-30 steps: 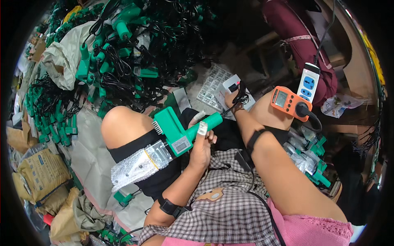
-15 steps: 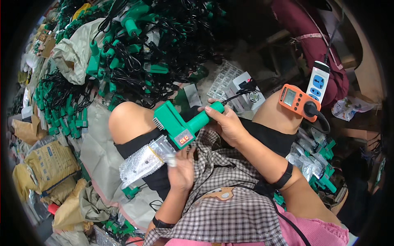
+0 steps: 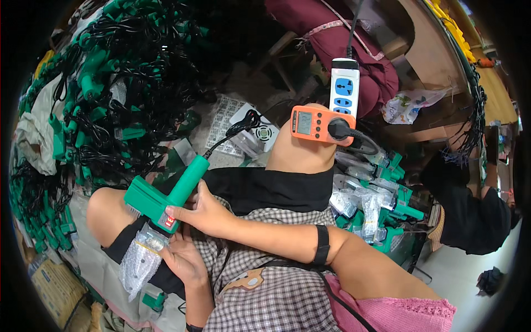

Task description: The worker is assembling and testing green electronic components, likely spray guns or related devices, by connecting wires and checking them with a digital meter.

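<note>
A green corded hand tool (image 3: 146, 196) lies across my lap, with a comb-like row of teeth and a lit red display on its body. My right hand (image 3: 207, 213) is closed round it where handle and body meet, thumb tip beside the display. Out of the tool's lower end runs a bubble-wrapped flat part (image 3: 141, 263), which rests on my left thigh. My left hand (image 3: 185, 260) is curled palm up beneath that lower end, its thumb beside the wrapped part; some of its fingers are hidden behind the tool.
An orange plug-in meter (image 3: 315, 126) with a black plug sits in a white power strip (image 3: 345, 86) by my right knee. Green tools with black cords (image 3: 99, 83) are heaped at the left. Bubble-wrapped tools (image 3: 370, 207) lie at my right. A white vented box (image 3: 260, 130) stands ahead.
The view has swung right. My right hand has moved from the handle down to the display end, and the display reads differently. My left hand has closed in under the tool's lower end.
</note>
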